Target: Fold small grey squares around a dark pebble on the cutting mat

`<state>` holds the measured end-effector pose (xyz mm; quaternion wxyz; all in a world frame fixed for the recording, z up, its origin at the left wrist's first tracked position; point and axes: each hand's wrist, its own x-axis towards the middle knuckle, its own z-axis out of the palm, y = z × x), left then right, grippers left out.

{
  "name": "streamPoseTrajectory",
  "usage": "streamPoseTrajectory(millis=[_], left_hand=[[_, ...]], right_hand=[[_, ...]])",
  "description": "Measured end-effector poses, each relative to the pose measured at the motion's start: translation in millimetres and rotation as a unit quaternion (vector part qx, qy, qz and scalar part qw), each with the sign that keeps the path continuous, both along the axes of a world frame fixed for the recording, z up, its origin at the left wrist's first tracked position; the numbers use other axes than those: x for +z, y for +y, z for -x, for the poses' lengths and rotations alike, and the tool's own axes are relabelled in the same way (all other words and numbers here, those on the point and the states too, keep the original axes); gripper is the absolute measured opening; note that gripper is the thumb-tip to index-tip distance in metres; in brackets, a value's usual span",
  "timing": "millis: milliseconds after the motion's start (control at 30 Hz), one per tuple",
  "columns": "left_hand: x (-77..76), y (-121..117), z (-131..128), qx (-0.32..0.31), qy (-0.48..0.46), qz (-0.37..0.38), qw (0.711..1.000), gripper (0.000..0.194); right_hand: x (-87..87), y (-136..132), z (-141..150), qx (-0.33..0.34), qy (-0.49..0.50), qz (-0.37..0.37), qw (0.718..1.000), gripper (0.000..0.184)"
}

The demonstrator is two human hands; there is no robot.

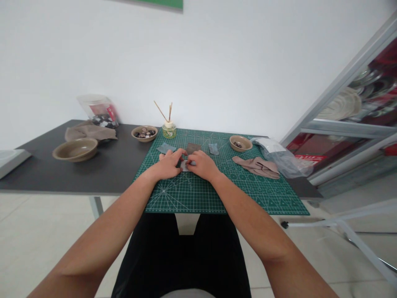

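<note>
A small pale piece (pixel 184 166) shows between a person's two hands over a green cutting mat (pixel 198 198), the left hand (pixel 169 165) and right hand (pixel 203 166) both half closed, fingertips drawn in around it, though too small to tell whether either grips it; beyond sits a brown square (pixel 194 147), flanked by bluish packets (pixel 213 149), with a reed diffuser (pixel 169 130) behind on the bench (pixel 124 174)
</note>
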<state>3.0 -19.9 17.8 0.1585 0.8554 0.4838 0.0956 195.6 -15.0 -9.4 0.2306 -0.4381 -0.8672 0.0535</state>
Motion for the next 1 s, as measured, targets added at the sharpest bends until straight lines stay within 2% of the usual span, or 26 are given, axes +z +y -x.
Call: streamPoseTrajectory(millis=[133, 367, 433, 733, 833, 1000], left_hand=[[-1.2, 1.1, 0.3, -0.001, 0.000, 0.001, 1.000, 0.052], [-0.5, -0.1, -1.1, 0.000, 0.001, -0.001, 1.000, 0.049], [0.1, -0.5, -1.3, -0.001, -0.001, -0.003, 1.000, 0.049], [-2.0, 1.1, 0.2, -0.001, -0.002, -0.003, 1.000, 0.051], [-2.9, 1.5, 0.4, -0.001, -0.002, -0.004, 1.000, 0.052], [-2.7, 1.6, -0.2, -0.001, 0.001, -0.003, 1.000, 0.052]], right_hand=[[4.8, -4.1, -3.3, -0.005, -0.011, -0.001, 1.000, 0.012], [1.9, -4.3, -0.9, 0.086, -0.004, 0.003, 0.996, 0.007], [0.7, -3.2, 1.1, 0.079, -0.004, 0.003, 0.997, 0.007], [4.2, -6.5, -0.2, -0.029, -0.012, -0.004, 1.000, 0.011], [4.1, -8.4, -2.3, -0.016, -0.008, -0.004, 1.000, 0.012], [1.8, -6.6, -1.0, 0.050, -0.003, 0.002, 0.999, 0.010]])
